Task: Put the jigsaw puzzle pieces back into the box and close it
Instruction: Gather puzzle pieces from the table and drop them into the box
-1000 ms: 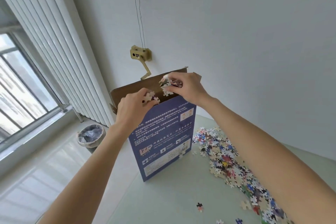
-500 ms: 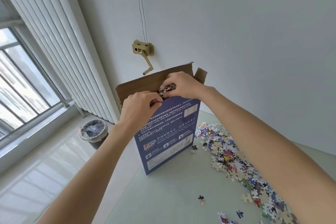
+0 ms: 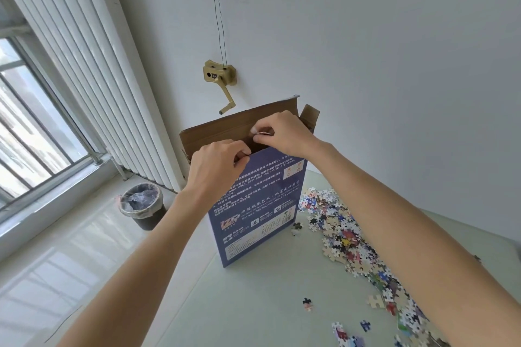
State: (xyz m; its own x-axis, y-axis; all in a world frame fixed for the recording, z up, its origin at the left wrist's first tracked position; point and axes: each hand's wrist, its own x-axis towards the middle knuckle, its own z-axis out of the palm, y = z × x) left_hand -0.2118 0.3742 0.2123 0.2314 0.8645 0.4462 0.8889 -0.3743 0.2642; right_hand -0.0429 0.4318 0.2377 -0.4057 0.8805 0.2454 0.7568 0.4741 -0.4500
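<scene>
Box (image 3: 258,205) upright on table (image 3: 253,304), flap up, mouth open for dropping. Right hand (image 3: 284,134) over the mouth, fingers pinching pieces (image 3: 262,133); left hand (image 3: 217,167) at the rim, fingers curled, contents hidden. Pile (image 3: 346,236) waiting beside box.

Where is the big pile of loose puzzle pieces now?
In the head view the pile of puzzle pieces lies on the table, to the right of the upright blue box, under the right forearm.

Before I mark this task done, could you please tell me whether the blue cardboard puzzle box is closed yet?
No, the blue cardboard puzzle box stands with its brown top flap raised, and a heap of loose jigsaw pieces lies beside it.
</scene>
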